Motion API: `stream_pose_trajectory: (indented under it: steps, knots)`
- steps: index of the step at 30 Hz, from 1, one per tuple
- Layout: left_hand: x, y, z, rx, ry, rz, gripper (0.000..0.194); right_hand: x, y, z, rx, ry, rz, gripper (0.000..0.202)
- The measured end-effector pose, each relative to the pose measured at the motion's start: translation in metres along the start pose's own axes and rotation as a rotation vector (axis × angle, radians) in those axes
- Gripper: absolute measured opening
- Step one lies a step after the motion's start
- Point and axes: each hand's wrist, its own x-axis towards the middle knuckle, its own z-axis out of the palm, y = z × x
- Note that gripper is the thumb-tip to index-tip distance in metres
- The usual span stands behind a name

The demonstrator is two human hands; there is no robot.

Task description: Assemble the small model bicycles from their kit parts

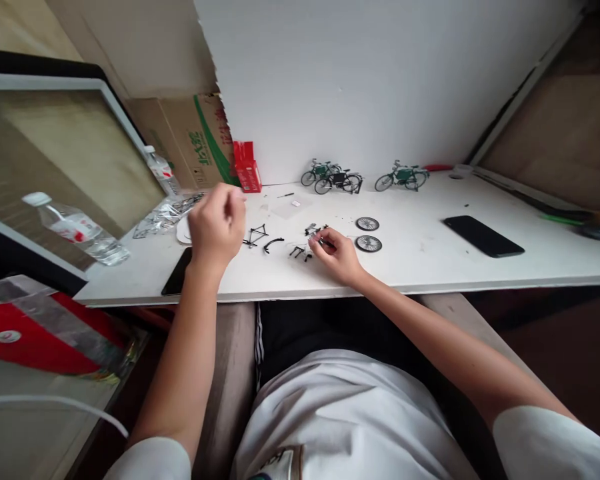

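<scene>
My left hand (pixel 216 223) is raised over the left part of the table, its fingers curled closed. Whatever it may hold is hidden. My right hand (pixel 339 257) is low over the table with thumb and fingers pinched together among small black parts (pixel 297 252). A dark bit shows at its fingertips, too small to name. Left of it lie a black model bicycle frame (pixel 256 234) and a curved black piece (pixel 273 245). Two small spoked wheels, one far (pixel 367 224) and one near (pixel 369 243), lie flat just to its right.
Assembled model bicycles (pixel 338 180) stand at the back, with a green one (pixel 403 177) farther right. A black phone (pixel 483 236) lies at right; another dark slab (pixel 177 272) is by my left wrist. A red box (pixel 247 167) and plastic bottles (pixel 77 230) stand left.
</scene>
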Motion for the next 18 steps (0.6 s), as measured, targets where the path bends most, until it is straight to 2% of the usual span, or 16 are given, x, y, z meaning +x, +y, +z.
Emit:
stream_pose_trajectory:
  steps: [1,5,8,10,13,16,18]
  knots:
    - [0.0,-0.014,0.003,0.032,-0.061,-0.032,0.022,0.0,0.002,0.0,-0.009,0.009,-0.002,0.031]
    - [-0.011,-0.074,0.022,0.135,-0.442,-0.256,0.031,0.001,0.006,0.001,-0.02,0.011,0.001,0.032]
    - [-0.025,-0.102,0.032,0.106,-0.584,-0.382,0.033,0.002,0.005,0.001,-0.026,0.006,0.003,0.032]
    - [-0.03,-0.111,0.036,0.069,-0.615,-0.429,0.024,0.002,0.005,0.001,-0.03,-0.003,0.001,0.032]
    - [-0.032,-0.114,0.04,0.013,-0.589,-0.474,0.011,0.002,0.005,0.001,-0.022,-0.013,-0.005,0.033]
    - [-0.03,-0.108,0.041,-0.069,-0.551,-0.512,0.012,0.002,0.005,0.003,0.021,-0.018,0.001,0.036]
    - [-0.025,-0.096,0.042,-0.164,-0.511,-0.53,0.018,0.003,0.003,0.003,0.096,-0.022,0.021,0.041]
